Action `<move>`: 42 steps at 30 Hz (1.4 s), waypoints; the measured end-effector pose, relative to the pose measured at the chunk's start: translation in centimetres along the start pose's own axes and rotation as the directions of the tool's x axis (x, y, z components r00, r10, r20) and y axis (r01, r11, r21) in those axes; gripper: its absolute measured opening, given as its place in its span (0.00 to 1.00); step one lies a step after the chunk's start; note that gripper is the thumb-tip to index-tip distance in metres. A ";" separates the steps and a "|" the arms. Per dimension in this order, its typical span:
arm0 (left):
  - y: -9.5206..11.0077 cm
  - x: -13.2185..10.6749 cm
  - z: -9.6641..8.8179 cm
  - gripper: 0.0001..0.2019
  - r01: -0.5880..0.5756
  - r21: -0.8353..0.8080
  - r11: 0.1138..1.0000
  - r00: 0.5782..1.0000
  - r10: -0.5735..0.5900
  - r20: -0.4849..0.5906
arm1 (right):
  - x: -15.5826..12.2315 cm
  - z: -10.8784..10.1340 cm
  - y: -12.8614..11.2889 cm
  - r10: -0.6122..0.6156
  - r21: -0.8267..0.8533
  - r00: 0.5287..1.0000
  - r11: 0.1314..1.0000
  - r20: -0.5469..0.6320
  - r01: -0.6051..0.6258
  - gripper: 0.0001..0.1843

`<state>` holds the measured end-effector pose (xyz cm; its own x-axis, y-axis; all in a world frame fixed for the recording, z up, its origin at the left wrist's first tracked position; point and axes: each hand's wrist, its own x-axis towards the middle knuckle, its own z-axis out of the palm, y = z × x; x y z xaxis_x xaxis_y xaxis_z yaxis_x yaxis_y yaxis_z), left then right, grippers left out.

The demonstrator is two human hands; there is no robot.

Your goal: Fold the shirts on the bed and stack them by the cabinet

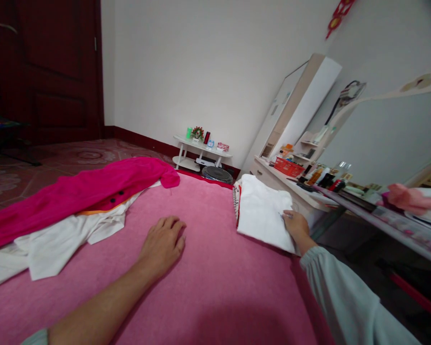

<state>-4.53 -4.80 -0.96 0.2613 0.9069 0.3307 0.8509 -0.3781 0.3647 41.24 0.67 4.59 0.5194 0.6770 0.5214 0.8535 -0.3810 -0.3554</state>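
Resting palm-down on the cover (215, 287), my left hand (161, 247) has fingers (172, 223) apart; my right hand (296, 225), wrist bent, touches the folded cloth (262, 211) at the cover's right edge; clamped or not, I cannot tell.

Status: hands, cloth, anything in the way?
Left hand open, flat on pink blanket. Right hand on folded white cloth at bed edge, grip unclear. Loose clothes lie left, clear of both.

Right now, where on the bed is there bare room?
Bare pink cover between the left hand and the folded white stack that the right hand touches. Crowded leftward: magenta garment over white clothes.
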 end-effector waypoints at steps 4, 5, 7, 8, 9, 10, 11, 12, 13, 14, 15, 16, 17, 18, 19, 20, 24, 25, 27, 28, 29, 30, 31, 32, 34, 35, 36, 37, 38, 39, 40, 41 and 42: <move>-0.2 0.0 0.1 0.17 -0.009 -0.002 1.000 1.000 0.009 -0.013 | 0.2 -1.8 -1.5 0.021 -0.048 0.999 0.999 -0.048 -0.023 0.16; -0.2 -0.1 0.1 0.17 -0.012 -0.004 1.000 1.000 0.012 -0.015 | 0.4 -2.3 -1.9 0.014 -0.074 0.999 0.997 -0.051 -0.017 0.16; -0.3 -0.1 0.2 0.17 -0.014 -0.007 1.000 1.000 0.014 -0.015 | 0.7 -3.0 -2.4 0.001 -0.168 1.000 0.986 -0.012 -0.003 0.16; -0.3 -0.1 0.2 0.16 -0.013 -0.008 1.000 1.000 0.013 -0.016 | 0.6 -3.3 -2.7 -0.001 -0.221 1.000 0.975 0.022 0.006 0.16; -0.3 -0.1 0.2 0.16 -0.012 -0.007 1.000 1.000 0.012 -0.016 | 0.5 -3.3 -3.0 0.000 -0.270 0.999 0.963 0.050 0.014 0.15; -0.3 -0.1 0.1 0.16 -0.010 -0.007 1.000 1.000 0.010 -0.017 | 0.3 -3.2 -3.4 -0.008 -0.306 0.999 0.952 0.054 0.024 0.15; -0.2 -0.1 0.1 0.16 -0.009 -0.006 1.000 1.000 0.008 -0.019 | -0.1 -3.0 -4.0 -0.036 -0.322 0.999 0.946 0.026 0.042 0.16; -0.1 -0.1 0.1 0.16 -0.007 -0.005 1.000 1.000 0.007 -0.020 | -0.6 -2.6 -4.6 -0.085 -0.328 0.996 0.942 -0.025 0.072 0.19; -0.1 -0.1 0.0 0.16 -0.006 -0.005 1.000 1.000 0.006 -0.021 | -1.1 -2.1 -5.2 -0.150 -0.335 0.986 0.935 -0.072 0.118 0.22; 0.0 -0.1 0.0 0.17 -0.006 -0.003 1.000 1.000 0.006 -0.020 | -1.7 -1.5 -5.9 -0.210 -0.339 0.973 0.926 -0.097 0.166 0.25; 0.0 0.0 0.0 0.17 -0.006 -0.001 1.000 1.000 0.006 -0.018 | -2.2 -0.7 -6.4 -0.246 -0.334 0.966 0.920 -0.080 0.207 0.28; 0.1 0.0 0.0 0.17 -0.006 0.002 1.000 1.000 0.006 -0.017 | -2.7 0.0 -6.9 -0.250 -0.314 0.968 0.921 -0.019 0.232 0.29; 0.1 0.0 0.0 0.17 -0.005 0.005 1.000 1.000 0.005 -0.014 | -3.1 0.8 -7.2 -0.220 -0.282 0.972 0.930 0.079 0.233 0.31; 0.0 0.0 0.0 0.17 -0.004 0.007 1.000 1.000 0.004 -0.010 | -3.3 1.4 -7.4 -0.171 -0.250 0.968 0.944 0.184 0.215 0.32; 0.0 0.0 0.1 0.17 -0.005 0.008 1.000 1.000 0.005 -0.006 | -3.4 1.9 -7.5 -0.123 -0.223 0.954 0.956 0.275 0.188 0.33; -0.1 0.0 0.2 0.17 -0.007 0.007 1.000 1.000 0.007 -0.004 | -3.4 2.3 -7.5 -0.087 -0.204 0.936 0.965 0.340 0.164 0.34; -0.3 0.0 0.3 0.18 -0.008 -0.006 1.000 1.000 0.008 -0.006 | -3.4 2.4 -7.5 -0.040 -0.208 0.920 0.970 0.389 0.130 0.35; -0.3 0.0 0.2 0.18 -0.006 -0.011 1.000 1.000 0.006 -0.003 | -3.7 2.2 -7.5 -0.033 -0.217 0.926 0.968 0.377 0.123 0.35; -0.3 0.0 0.1 0.18 0.000 -0.020 1.000 1.000 0.000 0.003 | -4.7 1.7 -7.7 -0.029 -0.232 0.940 0.966 0.340 0.113 0.34; -0.2 -0.1 0.0 0.18 0.002 -0.022 1.000 1.000 -0.002 0.002 | -5.4 1.5 -7.8 -0.034 -0.236 0.946 0.965 0.323 0.115 0.34; -0.2 -0.1 -0.1 0.18 0.003 -0.022 1.000 1.000 -0.003 -0.002 | -6.2 1.2 -8.0 -0.040 -0.241 0.950 0.963 0.311 0.120 0.33; -0.1 -0.2 -0.2 0.18 0.003 -0.020 1.000 1.000 -0.003 -0.009 | -7.1 0.9 -8.2 -0.046 -0.245 0.952 0.962 0.302 0.124 0.33; -0.1 -0.3 -0.2 0.18 0.000 -0.017 1.000 1.000 0.000 -0.016 | -8.2 0.5 -8.5 -0.051 -0.248 0.954 0.960 0.294 0.127 0.33; 0.0 -0.3 -0.2 0.17 -0.005 -0.013 1.000 1.000 0.005 -0.022 | -9.3 0.1 -8.8 -0.055 -0.247 0.956 0.960 0.289 0.131 0.33; 0.0 -0.5 -0.2 0.17 -0.014 -0.004 1.000 1.000 0.013 -0.027 | -11.8 -0.8 -9.8 -0.072 -0.223 0.958 0.965 0.278 0.137 0.32; 0.1 -0.6 -0.2 0.17 -0.016 0.003 1.000 0.999 0.016 -0.030 | -13.3 -1.1 -10.5 -0.085 -0.195 0.959 0.971 0.271 0.141 0.31; 0.2 -0.7 -0.2 0.17 -0.020 0.011 1.000 0.999 0.020 -0.036 | -14.8 -1.4 -11.2 -0.099 -0.156 0.959 0.977 0.267 0.144 0.31; 0.2 -0.9 -0.1 0.17 -0.024 0.022 0.999 0.999 0.025 -0.043 | -16.4 -1.5 -12.0 -0.115 -0.109 0.957 0.983 0.265 0.148 0.31; 0.3 -1.0 -0.1 0.17 -0.028 0.034 0.999 0.998 0.029 -0.050 | -18.0 -1.6 -13.0 -0.128 -0.056 0.955 0.987 0.268 0.148 0.31; 0.5 -1.2 -0.1 0.17 -0.034 0.049 0.998 0.998 0.037 -0.054 | -19.6 -1.5 -14.0 -0.141 0.003 0.950 0.989 0.279 0.146 0.31; 0.6 -1.5 -0.2 0.18 -0.039 0.065 0.997 0.997 0.042 -0.057 | -21.2 -1.4 -15.0 -0.153 0.065 0.943 0.988 0.296 0.140 0.31; 0.7 -1.7 -0.2 0.18 -0.044 0.080 0.996 0.997 0.049 -0.058 | -22.7 -1.3 -16.0 -0.164 0.125 0.934 0.984 0.319 0.130 0.31; 0.8 -2.0 -0.3 0.19 -0.052 0.094 0.994 0.997 0.058 -0.056 | -24.0 -1.3 -16.9 -0.178 0.179 0.924 0.976 0.339 0.123 0.32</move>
<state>-4.51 -7.00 -1.07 0.2841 0.8718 0.3990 0.8750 -0.4059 0.2639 14.41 -9.91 -0.89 0.3133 0.9068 0.2821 0.8896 -0.1763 -0.4213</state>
